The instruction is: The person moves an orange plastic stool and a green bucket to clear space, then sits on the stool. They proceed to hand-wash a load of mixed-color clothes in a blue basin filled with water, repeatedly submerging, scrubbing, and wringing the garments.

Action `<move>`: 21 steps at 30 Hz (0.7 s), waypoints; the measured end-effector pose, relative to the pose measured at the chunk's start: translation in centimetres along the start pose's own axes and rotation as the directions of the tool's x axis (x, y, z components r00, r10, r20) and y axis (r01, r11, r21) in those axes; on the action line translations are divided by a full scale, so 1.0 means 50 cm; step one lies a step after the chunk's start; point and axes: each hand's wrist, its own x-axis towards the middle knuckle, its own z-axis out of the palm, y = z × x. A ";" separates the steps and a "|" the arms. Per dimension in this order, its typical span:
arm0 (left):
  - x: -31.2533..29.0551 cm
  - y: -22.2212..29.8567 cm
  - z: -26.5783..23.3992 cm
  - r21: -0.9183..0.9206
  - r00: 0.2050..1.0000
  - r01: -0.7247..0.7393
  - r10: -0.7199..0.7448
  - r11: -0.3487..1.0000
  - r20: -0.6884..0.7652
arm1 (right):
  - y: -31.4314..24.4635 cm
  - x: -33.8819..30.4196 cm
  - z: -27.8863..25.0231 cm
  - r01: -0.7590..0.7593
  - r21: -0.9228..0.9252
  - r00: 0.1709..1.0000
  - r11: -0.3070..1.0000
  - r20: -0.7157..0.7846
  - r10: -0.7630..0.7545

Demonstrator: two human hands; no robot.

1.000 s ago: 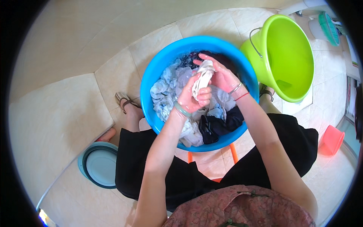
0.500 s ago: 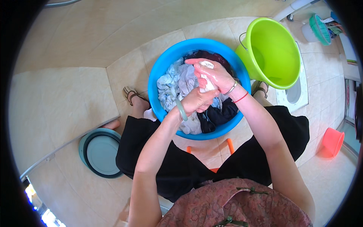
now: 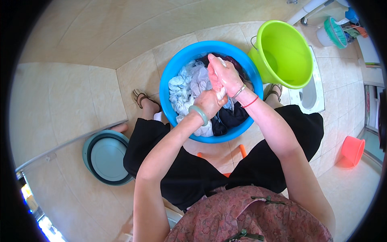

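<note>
Your left hand (image 3: 211, 103), right hand (image 3: 229, 77): fingers pressed round cloth (image 3: 221, 93), tub (image 3: 164, 90) below; step, seemingly squeezing; next move calls for firm grip

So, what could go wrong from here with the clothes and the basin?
The dark garment lies against pale clothes in the blue basin, so its colour might bleed onto them. The white cloth, held between the left hand and right hand, could slip into the basin. The lime-green bucket stands close to the basin, so a bump might shift it.
</note>
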 end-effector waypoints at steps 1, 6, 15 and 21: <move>0.001 -0.004 0.003 0.019 1.000 0.009 -0.009 1.000 -0.007 | 0.000 -0.002 0.001 0.004 0.018 1.000 1.000 0.016 -0.005; -0.004 -0.006 0.008 0.074 0.999 0.045 -0.044 0.996 -0.016 | 0.009 -0.004 0.001 -0.002 0.077 1.000 0.997 0.028 0.000; -0.018 -0.010 -0.026 -0.843 0.991 0.130 -0.049 0.522 0.122 | 0.025 0.023 -0.075 0.204 0.057 0.955 0.977 0.208 -0.211; -0.021 -0.012 -0.072 -0.997 0.997 0.082 -0.012 0.002 0.082 | 0.005 -0.025 -0.113 0.169 -0.097 0.985 0.981 0.032 -0.167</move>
